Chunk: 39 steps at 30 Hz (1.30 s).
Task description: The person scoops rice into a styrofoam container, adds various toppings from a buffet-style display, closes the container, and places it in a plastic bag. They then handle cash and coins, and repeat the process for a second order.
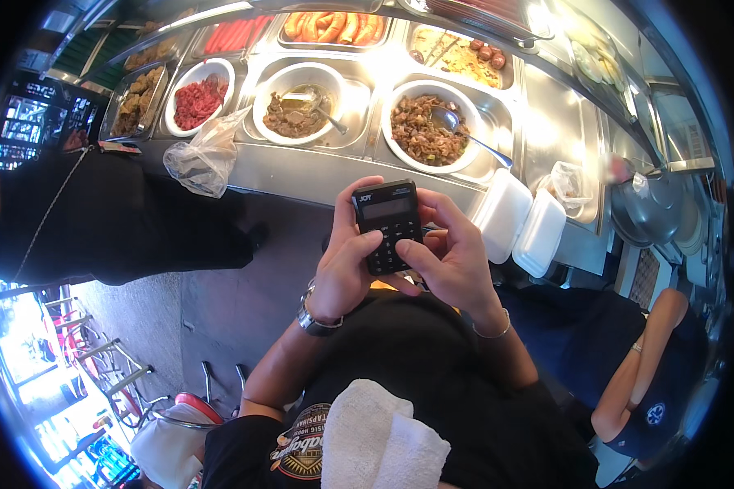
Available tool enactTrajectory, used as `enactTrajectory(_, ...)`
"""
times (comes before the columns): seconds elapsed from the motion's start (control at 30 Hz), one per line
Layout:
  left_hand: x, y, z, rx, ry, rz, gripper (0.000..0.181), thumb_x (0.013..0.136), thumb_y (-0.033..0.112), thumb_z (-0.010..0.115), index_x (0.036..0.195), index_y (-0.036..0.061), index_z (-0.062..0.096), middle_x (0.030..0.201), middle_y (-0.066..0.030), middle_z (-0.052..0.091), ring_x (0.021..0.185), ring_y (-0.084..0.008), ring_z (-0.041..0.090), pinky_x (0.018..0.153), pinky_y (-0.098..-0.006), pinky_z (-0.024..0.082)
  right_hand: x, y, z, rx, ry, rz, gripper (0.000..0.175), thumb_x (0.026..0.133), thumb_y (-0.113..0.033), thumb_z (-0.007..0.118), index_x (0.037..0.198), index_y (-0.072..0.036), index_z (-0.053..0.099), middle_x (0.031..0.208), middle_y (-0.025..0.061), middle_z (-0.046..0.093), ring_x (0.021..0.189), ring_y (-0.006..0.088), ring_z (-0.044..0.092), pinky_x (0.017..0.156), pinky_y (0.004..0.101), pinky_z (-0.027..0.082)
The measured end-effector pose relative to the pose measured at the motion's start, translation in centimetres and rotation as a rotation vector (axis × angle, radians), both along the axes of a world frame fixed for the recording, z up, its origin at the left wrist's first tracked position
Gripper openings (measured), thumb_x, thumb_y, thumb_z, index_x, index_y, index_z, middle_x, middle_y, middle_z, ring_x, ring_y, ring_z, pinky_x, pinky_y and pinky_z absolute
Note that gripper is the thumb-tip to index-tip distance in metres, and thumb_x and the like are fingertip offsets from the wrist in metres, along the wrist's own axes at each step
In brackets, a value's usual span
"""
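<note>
A black pocket calculator point(389, 211) is held upright in front of my chest, its keys and display facing me. My left hand point(347, 260) grips its left side, with the thumb over the keys. Around the right side curl the fingers of my right hand point(449, 253), and that thumb also rests on the keypad. Just beyond the calculator runs the steel edge of a food counter point(281, 174). An open white foam clamshell box point(504, 211) lies at the counter edge, to the right of my right hand.
White bowls of chopped meat point(431, 162), meat in oil point(296, 137) and reddish meat point(199, 122) stand in the counter. A plastic bag point(202, 162) overhangs its edge. One person in dark clothes point(116, 214) stands left; another with crossed arms point(642, 360) is at right. Stools point(199, 406) stand lower left.
</note>
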<state>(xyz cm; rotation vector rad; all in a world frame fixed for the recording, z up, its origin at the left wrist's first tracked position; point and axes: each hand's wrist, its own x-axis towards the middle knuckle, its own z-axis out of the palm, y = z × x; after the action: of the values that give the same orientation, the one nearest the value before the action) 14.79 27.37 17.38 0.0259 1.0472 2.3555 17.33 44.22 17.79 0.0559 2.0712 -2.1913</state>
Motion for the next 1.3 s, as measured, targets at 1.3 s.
enactTrajectory(1.3,-2.1,0.0,0.3,0.138,0.016,-0.045,0.083,0.085,0.026,0.06,0.152,0.0228,0.011,0.139,-0.0315,0.038,0.122,-0.0534,0.051,0.064,-0.0595,0.063,-1.7,1.7,0.9,-0.273,-0.071,0.175,0.071,0.08,0.014,0.051,0.149,0.003,0.037,0.125,0.0153,0.061,0.098,0.0143,0.067,0.076,0.0246,0.056)
